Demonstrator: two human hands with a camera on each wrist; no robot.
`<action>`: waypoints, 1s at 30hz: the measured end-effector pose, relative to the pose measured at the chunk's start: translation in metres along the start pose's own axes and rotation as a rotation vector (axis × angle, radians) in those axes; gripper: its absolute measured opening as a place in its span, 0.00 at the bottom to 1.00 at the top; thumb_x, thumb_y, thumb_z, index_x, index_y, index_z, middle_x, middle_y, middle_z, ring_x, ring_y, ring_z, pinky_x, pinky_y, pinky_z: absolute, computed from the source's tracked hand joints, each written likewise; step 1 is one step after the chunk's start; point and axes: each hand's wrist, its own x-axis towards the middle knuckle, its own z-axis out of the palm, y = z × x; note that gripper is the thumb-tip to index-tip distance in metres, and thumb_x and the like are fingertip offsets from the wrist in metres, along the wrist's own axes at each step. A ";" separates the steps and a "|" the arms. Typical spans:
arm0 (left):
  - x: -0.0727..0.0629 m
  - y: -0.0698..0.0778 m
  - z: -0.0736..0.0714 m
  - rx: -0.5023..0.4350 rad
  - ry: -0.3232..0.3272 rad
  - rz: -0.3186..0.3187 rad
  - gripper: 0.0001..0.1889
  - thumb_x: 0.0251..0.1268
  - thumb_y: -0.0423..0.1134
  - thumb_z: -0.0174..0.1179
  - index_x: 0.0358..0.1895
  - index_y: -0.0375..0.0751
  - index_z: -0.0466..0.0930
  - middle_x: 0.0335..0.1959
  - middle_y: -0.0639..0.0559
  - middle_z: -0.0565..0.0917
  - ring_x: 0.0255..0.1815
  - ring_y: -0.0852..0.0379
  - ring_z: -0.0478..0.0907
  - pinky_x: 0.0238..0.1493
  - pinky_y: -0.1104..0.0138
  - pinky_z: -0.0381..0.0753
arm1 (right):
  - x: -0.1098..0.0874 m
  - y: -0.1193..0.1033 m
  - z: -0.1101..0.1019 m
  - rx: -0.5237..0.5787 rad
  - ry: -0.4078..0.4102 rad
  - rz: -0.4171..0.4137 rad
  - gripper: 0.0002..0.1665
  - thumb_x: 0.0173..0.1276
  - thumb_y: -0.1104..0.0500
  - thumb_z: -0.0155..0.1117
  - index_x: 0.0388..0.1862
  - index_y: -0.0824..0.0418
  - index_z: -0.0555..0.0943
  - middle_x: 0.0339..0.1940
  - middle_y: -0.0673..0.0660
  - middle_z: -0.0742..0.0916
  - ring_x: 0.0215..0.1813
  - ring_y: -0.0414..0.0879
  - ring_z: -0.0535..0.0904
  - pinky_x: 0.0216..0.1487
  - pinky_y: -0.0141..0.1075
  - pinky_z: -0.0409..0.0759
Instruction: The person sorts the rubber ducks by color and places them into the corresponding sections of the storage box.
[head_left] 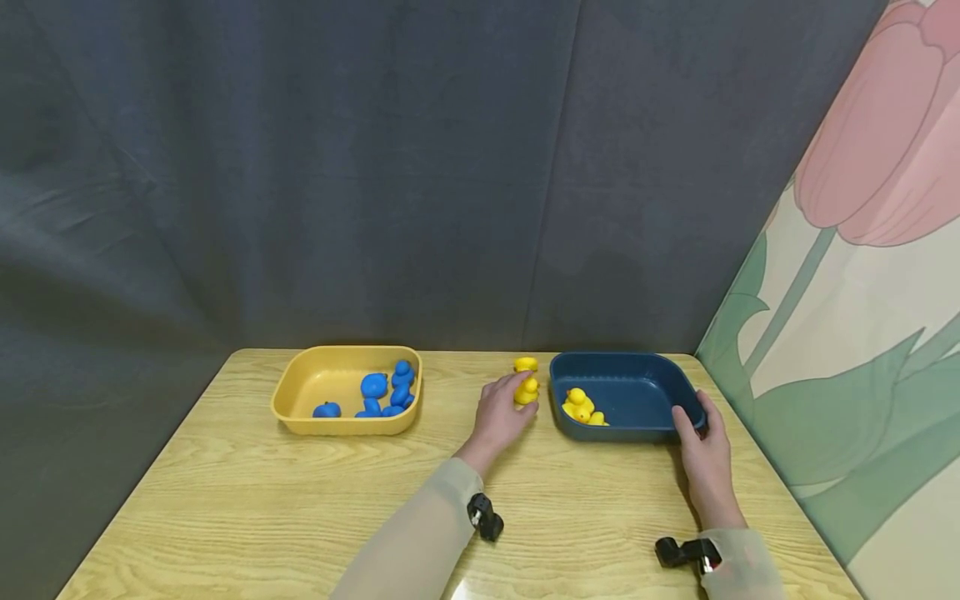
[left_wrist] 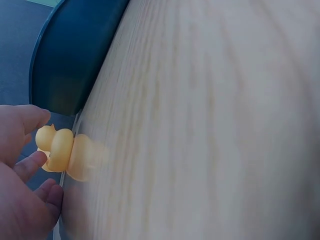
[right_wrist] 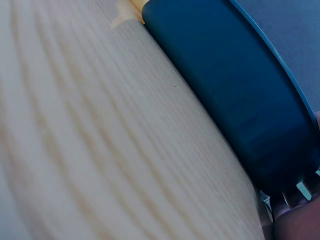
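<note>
Near the middle of the table, a yellow rubber duck [head_left: 528,392] stands in front of another yellow duck [head_left: 525,364], which is partly hidden. My left hand [head_left: 501,417] reaches round the front duck with fingers and thumb spread. In the left wrist view, the fingertips [left_wrist: 36,162] overlap the yellow ducks [left_wrist: 61,149], and a gap shows between thumb and fingers. My right hand [head_left: 705,454] grips the near right corner of a dark blue tub [head_left: 637,433], thumb on one side of the rim and fingers on the other. Several yellow ducks [head_left: 579,407] lie inside it, at its left end.
On the left of the wooden table [head_left: 300,517] stands a yellow tub [head_left: 330,427] holding several blue ducks [head_left: 373,385]. A dark grey curtain [head_left: 375,167] hangs behind the table. A wall with a tulip print [head_left: 862,333] runs along the right side.
</note>
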 end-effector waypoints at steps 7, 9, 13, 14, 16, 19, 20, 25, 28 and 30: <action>0.000 -0.001 0.001 0.046 -0.022 -0.013 0.29 0.76 0.39 0.73 0.77 0.44 0.81 0.75 0.44 0.81 0.74 0.35 0.74 0.75 0.46 0.74 | 0.000 0.000 0.000 -0.003 0.001 -0.010 0.46 0.90 0.46 0.56 0.95 0.50 0.48 0.94 0.57 0.51 0.92 0.53 0.48 0.82 0.25 0.53; 0.000 -0.002 0.001 0.042 -0.023 -0.012 0.28 0.75 0.38 0.73 0.76 0.43 0.81 0.74 0.43 0.82 0.73 0.35 0.74 0.74 0.45 0.74 | 0.000 0.001 0.001 -0.009 0.002 -0.018 0.46 0.90 0.45 0.56 0.95 0.50 0.48 0.94 0.57 0.51 0.92 0.53 0.47 0.83 0.26 0.52; 0.000 -0.004 0.002 0.033 -0.018 -0.007 0.28 0.75 0.37 0.73 0.75 0.42 0.81 0.73 0.42 0.83 0.72 0.35 0.75 0.74 0.44 0.74 | 0.001 0.003 0.001 -0.010 0.008 -0.025 0.46 0.90 0.45 0.56 0.95 0.51 0.48 0.94 0.57 0.51 0.92 0.53 0.47 0.83 0.26 0.52; 0.000 -0.004 0.002 0.032 -0.015 -0.004 0.27 0.74 0.37 0.73 0.74 0.42 0.82 0.72 0.42 0.83 0.72 0.35 0.75 0.73 0.44 0.74 | 0.001 0.003 0.001 -0.006 0.009 -0.026 0.46 0.90 0.45 0.56 0.95 0.51 0.48 0.94 0.57 0.52 0.92 0.53 0.47 0.83 0.26 0.52; 0.000 -0.005 0.002 0.033 -0.007 0.003 0.27 0.73 0.36 0.74 0.73 0.42 0.82 0.71 0.41 0.84 0.71 0.35 0.76 0.73 0.44 0.75 | 0.001 0.003 0.001 -0.002 0.012 -0.026 0.46 0.90 0.45 0.56 0.95 0.50 0.48 0.94 0.57 0.52 0.91 0.53 0.48 0.81 0.23 0.53; 0.000 -0.005 0.002 0.033 0.000 0.008 0.26 0.72 0.35 0.74 0.72 0.41 0.83 0.70 0.41 0.85 0.69 0.35 0.76 0.72 0.45 0.75 | 0.000 0.003 0.001 0.004 0.011 -0.027 0.46 0.90 0.45 0.56 0.95 0.51 0.48 0.94 0.57 0.52 0.92 0.53 0.48 0.80 0.22 0.53; 0.001 -0.006 0.003 0.037 -0.001 0.007 0.26 0.72 0.35 0.75 0.71 0.42 0.83 0.69 0.41 0.85 0.69 0.35 0.77 0.71 0.46 0.75 | 0.000 0.003 0.001 0.003 0.010 -0.025 0.46 0.90 0.45 0.56 0.95 0.51 0.48 0.94 0.57 0.52 0.92 0.53 0.48 0.81 0.23 0.53; 0.001 -0.008 0.005 0.053 0.000 -0.006 0.25 0.71 0.34 0.76 0.69 0.45 0.83 0.67 0.43 0.86 0.67 0.38 0.77 0.68 0.49 0.77 | 0.000 0.000 0.000 0.005 -0.003 -0.013 0.46 0.90 0.45 0.55 0.95 0.51 0.47 0.94 0.57 0.51 0.92 0.53 0.47 0.85 0.30 0.51; 0.001 -0.008 0.005 0.052 0.008 -0.015 0.25 0.68 0.32 0.77 0.67 0.46 0.84 0.66 0.44 0.86 0.65 0.39 0.77 0.66 0.49 0.77 | -0.001 -0.001 0.000 0.006 -0.004 -0.004 0.46 0.90 0.46 0.55 0.95 0.51 0.47 0.94 0.57 0.51 0.92 0.53 0.47 0.86 0.33 0.50; 0.001 -0.008 0.004 0.043 0.010 -0.024 0.25 0.67 0.32 0.77 0.66 0.47 0.85 0.65 0.45 0.87 0.65 0.39 0.77 0.65 0.49 0.78 | -0.001 -0.002 0.000 0.006 -0.006 -0.002 0.46 0.90 0.46 0.55 0.95 0.51 0.47 0.94 0.57 0.51 0.92 0.54 0.47 0.86 0.32 0.51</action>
